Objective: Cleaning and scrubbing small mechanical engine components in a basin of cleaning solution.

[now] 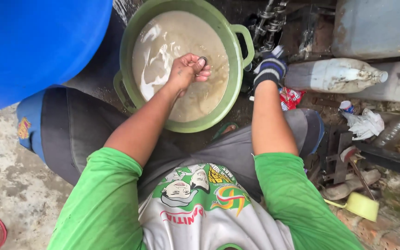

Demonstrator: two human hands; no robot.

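Looking down from the head view: left hand (pixel 188 70), bare, pinches a small dark ring (pixel 203 60) between fingertips, held over murky beige water in a green two-handled basin (pixel 130 34) at 12 o'clock. Right hand (pixel 269 69) wears a striped glove, reaching toward metal chain parts (pixel 268 23) at 1 o'clock; whether its fingers are clenched I cannot tell. Dirty plastic bottle (pixel 334 75) lies at 2 o'clock.

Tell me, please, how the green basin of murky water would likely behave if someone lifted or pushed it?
The green basin is nearly full of cloudy water, so it is probably heavy and apt to slosh. Its side handles suggest a two-handed lift. The wet rim may be slippery.
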